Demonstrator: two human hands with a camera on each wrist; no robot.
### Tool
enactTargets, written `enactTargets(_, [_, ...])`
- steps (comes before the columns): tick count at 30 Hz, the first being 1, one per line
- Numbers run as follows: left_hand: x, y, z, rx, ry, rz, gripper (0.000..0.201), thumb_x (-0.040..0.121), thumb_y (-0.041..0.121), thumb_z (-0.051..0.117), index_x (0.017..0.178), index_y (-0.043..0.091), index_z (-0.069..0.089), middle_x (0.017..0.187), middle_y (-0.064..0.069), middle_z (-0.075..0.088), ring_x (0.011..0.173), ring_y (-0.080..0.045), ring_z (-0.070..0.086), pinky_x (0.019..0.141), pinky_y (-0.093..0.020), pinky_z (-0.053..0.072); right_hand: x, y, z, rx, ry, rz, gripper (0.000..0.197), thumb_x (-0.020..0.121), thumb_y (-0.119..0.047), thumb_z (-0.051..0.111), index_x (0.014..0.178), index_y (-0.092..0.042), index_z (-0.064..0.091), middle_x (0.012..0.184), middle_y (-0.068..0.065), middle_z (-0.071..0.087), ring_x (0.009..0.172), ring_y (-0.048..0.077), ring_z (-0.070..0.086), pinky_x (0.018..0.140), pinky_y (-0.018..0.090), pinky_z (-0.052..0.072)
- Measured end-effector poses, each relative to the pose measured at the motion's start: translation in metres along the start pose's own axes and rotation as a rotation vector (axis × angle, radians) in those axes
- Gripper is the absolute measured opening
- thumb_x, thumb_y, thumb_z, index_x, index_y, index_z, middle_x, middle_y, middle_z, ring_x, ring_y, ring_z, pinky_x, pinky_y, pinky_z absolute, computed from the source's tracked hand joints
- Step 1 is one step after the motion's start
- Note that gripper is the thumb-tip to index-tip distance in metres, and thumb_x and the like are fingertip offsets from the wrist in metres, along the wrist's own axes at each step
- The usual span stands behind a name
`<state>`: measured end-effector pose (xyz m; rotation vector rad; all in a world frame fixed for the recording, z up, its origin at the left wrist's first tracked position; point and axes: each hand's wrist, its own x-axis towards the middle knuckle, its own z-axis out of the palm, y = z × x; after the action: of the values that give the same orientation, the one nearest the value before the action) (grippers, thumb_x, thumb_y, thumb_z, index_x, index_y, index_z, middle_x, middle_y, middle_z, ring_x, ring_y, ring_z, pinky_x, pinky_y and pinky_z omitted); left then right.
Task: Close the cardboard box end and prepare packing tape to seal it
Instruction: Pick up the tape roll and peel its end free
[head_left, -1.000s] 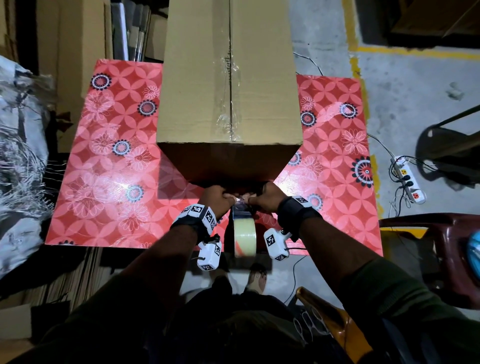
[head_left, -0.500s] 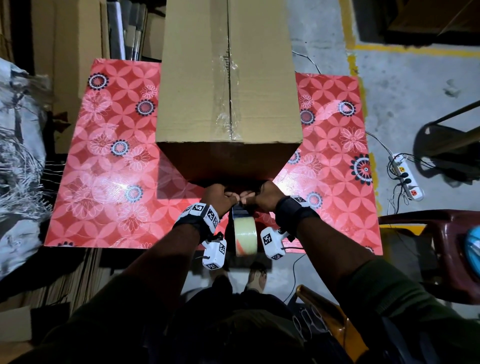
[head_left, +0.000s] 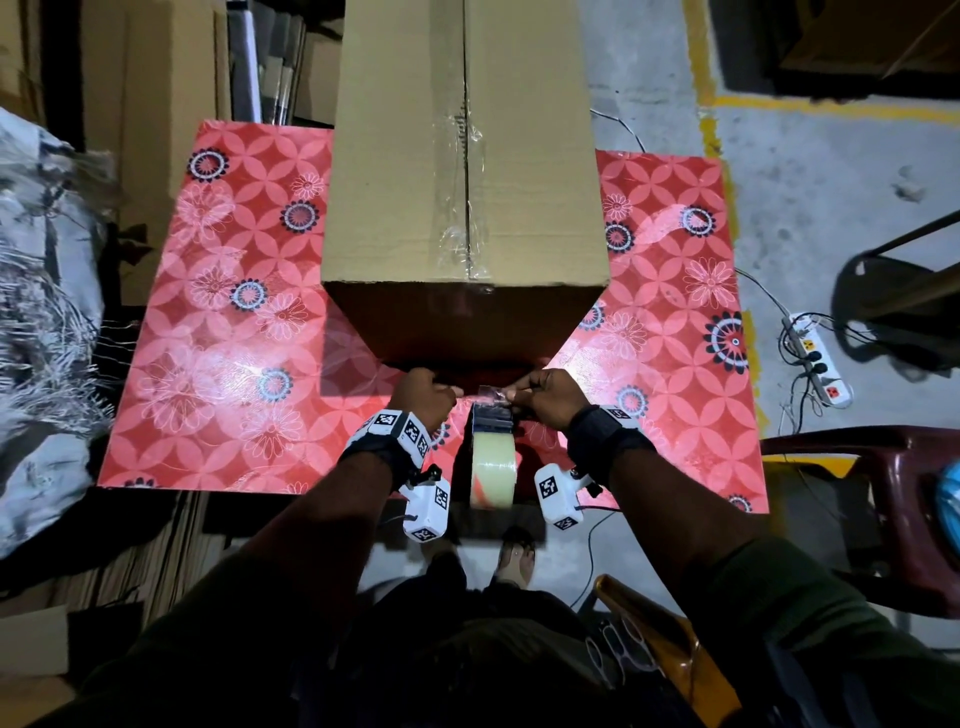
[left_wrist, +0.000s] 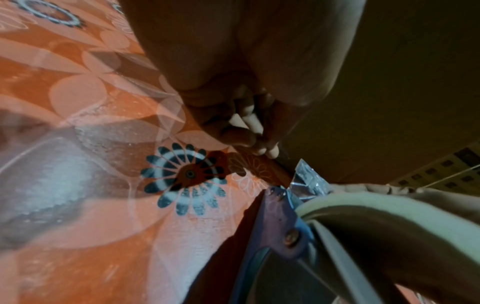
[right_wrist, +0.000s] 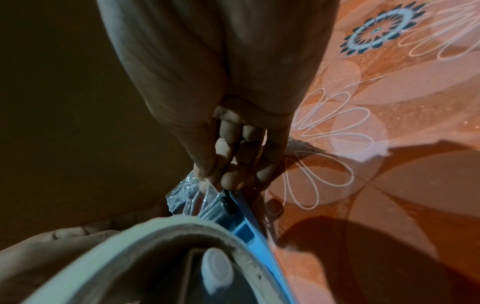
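A tall cardboard box (head_left: 462, 156) lies on the red floral table (head_left: 208, 364), its shadowed near end facing me and clear tape along its top seam. In front of it stands a blue tape dispenser (right_wrist: 246, 222) with a pale tape roll (head_left: 492, 467). My right hand (head_left: 511, 396) pinches the crumpled clear tape end (head_left: 491, 395) above the dispenser's front, which shows in the right wrist view too (right_wrist: 187, 193). My left hand (head_left: 452, 392) is curled just left of it. It seems to pinch a thin strand drawn from that tape end (left_wrist: 306, 179).
A white power strip (head_left: 815, 358) with cables lies on the concrete floor to the right. A dark red plastic chair (head_left: 883, 493) stands at the right near the table corner. Flat cardboard (head_left: 156, 78) is stacked behind the table, and a grey patterned bundle (head_left: 41, 312) sits at the left.
My two hands were touching over the tape end. They have drawn a little apart, the left hand going left. The box and dispenser stay put.
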<state>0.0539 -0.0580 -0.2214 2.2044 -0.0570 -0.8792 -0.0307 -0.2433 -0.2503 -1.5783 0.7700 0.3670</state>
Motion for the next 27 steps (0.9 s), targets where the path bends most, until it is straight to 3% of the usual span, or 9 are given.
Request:
enactTargets(3, [-0.002,-0.008,0.002,-0.02,0.006,0.016,0.029,0.087,0.028,0.068,0.096,0.001,0.068,0.089,-0.013,0.073,0.079,-0.028,0.068,0.069,-0.033,0.052,-0.002,0.003,0.0,-0.011,0.02,-0.011,0.017,0.087,-0.002,0.067,0.074,-0.012,0.071,0.073,0.013,0.069,0.063,0.017,0.063,0.071,0.034,0.057])
enactTargets(6, [-0.008,-0.003,0.008,-0.031,-0.003,0.07,0.031,0.086,0.038,0.069,0.09,0.007,0.069,0.08,-0.004,0.07,0.069,-0.02,0.064,0.06,-0.026,0.046,-0.003,0.001,0.003,-0.028,0.021,-0.032,0.02,0.087,-0.003,0.067,0.072,-0.015,0.071,0.069,0.006,0.07,0.063,0.016,0.062,0.073,0.037,0.056])
enactTargets(9, [-0.01,0.007,0.012,-0.002,-0.021,0.125,0.02,0.088,0.03,0.069,0.09,0.01,0.074,0.077,-0.002,0.07,0.067,-0.016,0.063,0.061,-0.026,0.049,-0.006,-0.001,0.005,-0.024,0.033,-0.057,0.021,0.087,-0.017,0.071,0.066,-0.017,0.069,0.065,0.003,0.068,0.06,0.015,0.059,0.066,0.033,0.052])
enactTargets(12, [-0.009,0.008,0.013,0.003,0.002,0.083,0.029,0.09,0.033,0.063,0.085,0.006,0.071,0.072,-0.008,0.068,0.058,-0.021,0.057,0.06,-0.033,0.049,-0.011,-0.002,0.002,-0.069,0.076,-0.077,0.026,0.087,-0.032,0.071,0.064,-0.018,0.068,0.062,-0.001,0.066,0.057,0.012,0.057,0.058,0.026,0.047])
enactTargets(16, [-0.009,0.0,0.013,-0.079,0.025,0.019,0.035,0.095,0.036,0.051,0.089,0.005,0.067,0.079,-0.008,0.072,0.061,-0.029,0.062,0.058,-0.042,0.053,-0.018,0.004,-0.002,-0.049,0.02,-0.063,0.016,0.085,-0.028,0.073,0.083,-0.012,0.069,0.076,0.005,0.069,0.063,0.014,0.061,0.056,0.024,0.047])
enactTargets(20, [-0.018,-0.019,0.01,-0.105,0.092,0.005,0.018,0.091,0.016,0.055,0.087,0.012,0.072,0.076,-0.006,0.073,0.061,-0.021,0.067,0.058,-0.032,0.055,-0.024,0.016,-0.003,0.019,-0.029,0.02,0.014,0.085,-0.017,0.074,0.075,-0.015,0.064,0.068,0.005,0.064,0.058,0.015,0.06,0.048,0.022,0.047])
enactTargets(24, [-0.023,-0.032,0.02,-0.13,-0.113,-0.096,0.025,0.089,0.027,0.061,0.07,0.011,0.068,0.068,-0.008,0.071,0.054,-0.021,0.061,0.055,-0.029,0.049,-0.034,0.021,0.003,-0.1,-0.079,0.087,0.019,0.086,-0.019,0.071,0.07,-0.017,0.062,0.048,-0.009,0.056,0.039,0.005,0.046,0.04,0.016,0.036])
enactTargets(27, [-0.019,-0.035,0.027,-0.221,-0.189,-0.154,0.03,0.092,0.029,0.061,0.071,0.008,0.063,0.07,-0.014,0.064,0.058,-0.024,0.06,0.06,-0.035,0.053,-0.038,0.02,0.005,-0.174,-0.052,0.081,0.025,0.088,-0.019,0.067,0.063,-0.018,0.062,0.038,-0.012,0.051,0.037,0.007,0.041,0.039,0.017,0.035])
